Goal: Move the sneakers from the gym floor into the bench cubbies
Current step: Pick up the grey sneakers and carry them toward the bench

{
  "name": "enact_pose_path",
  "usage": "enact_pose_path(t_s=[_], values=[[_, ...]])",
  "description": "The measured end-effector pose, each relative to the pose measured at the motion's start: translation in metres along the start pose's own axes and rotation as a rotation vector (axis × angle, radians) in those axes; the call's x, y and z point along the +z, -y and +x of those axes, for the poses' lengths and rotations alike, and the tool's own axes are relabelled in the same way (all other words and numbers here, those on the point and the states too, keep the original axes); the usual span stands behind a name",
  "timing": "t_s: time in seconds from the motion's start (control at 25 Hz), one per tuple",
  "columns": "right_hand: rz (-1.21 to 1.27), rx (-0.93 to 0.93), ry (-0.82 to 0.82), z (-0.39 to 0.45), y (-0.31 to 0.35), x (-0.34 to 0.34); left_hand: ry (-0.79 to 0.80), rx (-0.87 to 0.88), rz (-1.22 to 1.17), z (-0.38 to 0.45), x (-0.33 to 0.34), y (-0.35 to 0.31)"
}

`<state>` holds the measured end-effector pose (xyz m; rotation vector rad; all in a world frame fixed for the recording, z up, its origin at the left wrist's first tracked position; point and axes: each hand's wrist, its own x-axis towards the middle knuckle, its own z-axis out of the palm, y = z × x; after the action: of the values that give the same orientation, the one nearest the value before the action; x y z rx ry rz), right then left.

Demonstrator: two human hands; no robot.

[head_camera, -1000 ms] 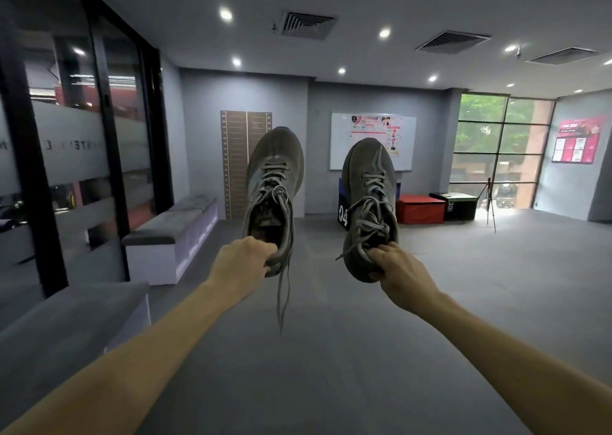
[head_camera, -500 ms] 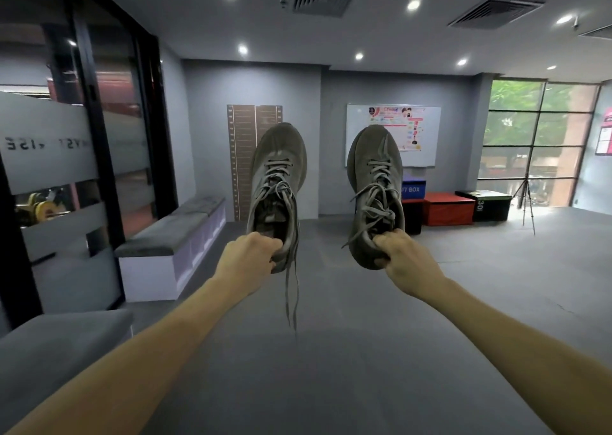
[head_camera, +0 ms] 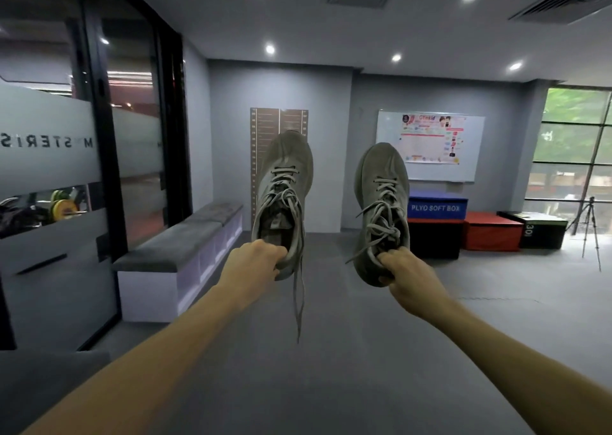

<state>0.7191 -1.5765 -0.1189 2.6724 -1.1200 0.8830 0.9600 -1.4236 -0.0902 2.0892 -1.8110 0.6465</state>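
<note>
Two grey-green lace-up sneakers are held up in front of me, toes pointing away. My left hand (head_camera: 252, 262) grips the heel collar of the left sneaker (head_camera: 285, 176), and one loose lace dangles below it. My right hand (head_camera: 405, 277) grips the heel of the right sneaker (head_camera: 381, 182). The bench with cubbies (head_camera: 172, 252) runs along the left wall, a grey cushion on top and white open cubbies in its side. It lies ahead and to the left of both hands.
A glass partition with black frames (head_camera: 106, 156) lines the left side. A second grey bench corner (head_camera: 43, 378) sits at the lower left. Plyo boxes (head_camera: 437, 207) and a tripod (head_camera: 591, 226) stand near the far wall. Grey gym floor (head_camera: 331, 351) stretches ahead.
The view has turned left and moved forward, so the bench and far wall appear closer. Both hands still hold the sneakers out in front in the same way.
</note>
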Motion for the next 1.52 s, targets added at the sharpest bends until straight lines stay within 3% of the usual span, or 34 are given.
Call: enact_pose_path(t_s=[0.28, 0.48, 0.72, 0.92, 1.2, 1.52], values=[[0.037, -0.05, -0.025, 0.199, -0.029, 0.122, 0.018, -0.031, 0.03, 0.173, 0.104, 0.121], [0.111, -0.141, -0.027, 0.325, -0.024, 0.203, 0.025, -0.107, 0.082, 0.248, 0.158, 0.211], [0.302, -0.373, 0.024, 0.473, 0.014, 0.322, 0.062, -0.327, 0.217, 0.287, 0.205, 0.314], [0.474, -0.678, 0.077, 0.596, 0.061, 0.419, 0.071, -0.63, 0.347, 0.307, 0.234, 0.366], [0.679, -1.097, 0.158, 0.651, 0.159, 0.481, 0.082, -1.036, 0.514, 0.289, 0.227, 0.381], [0.866, -1.304, 0.179, 0.639, 0.288, 0.502, 0.093, -1.242, 0.696, 0.227, 0.193, 0.405]])
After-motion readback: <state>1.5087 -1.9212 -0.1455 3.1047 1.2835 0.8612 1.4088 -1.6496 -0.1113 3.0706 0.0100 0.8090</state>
